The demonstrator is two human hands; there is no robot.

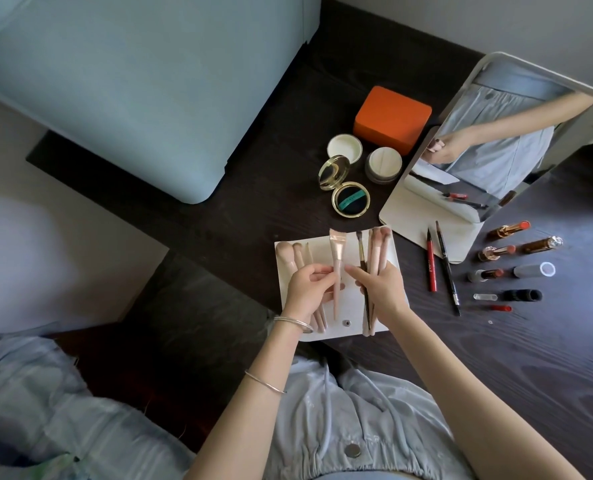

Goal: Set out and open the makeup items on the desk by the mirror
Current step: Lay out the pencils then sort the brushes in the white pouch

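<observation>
A white brush pouch (352,308) lies open on the dark desk (246,237), with pink makeup brushes spread on it. My left hand (308,289) pinches the handle of a flat pink brush (337,258). My right hand (383,285) holds a bunch of brushes (374,247), among them a thin dark one. An open gold compact (343,188) and an open powder jar (383,164) with its lid (344,147) sit behind the pouch. The mirror (502,147) stands at the right. Uncapped lipsticks (495,252) and two pencils (438,261) lie beside it.
An orange box (392,117) stands at the back beside the mirror. Lipstick caps (521,294) lie to the right. A pale blue padded piece of furniture (132,81) fills the upper left. The desk's near edge runs by my lap.
</observation>
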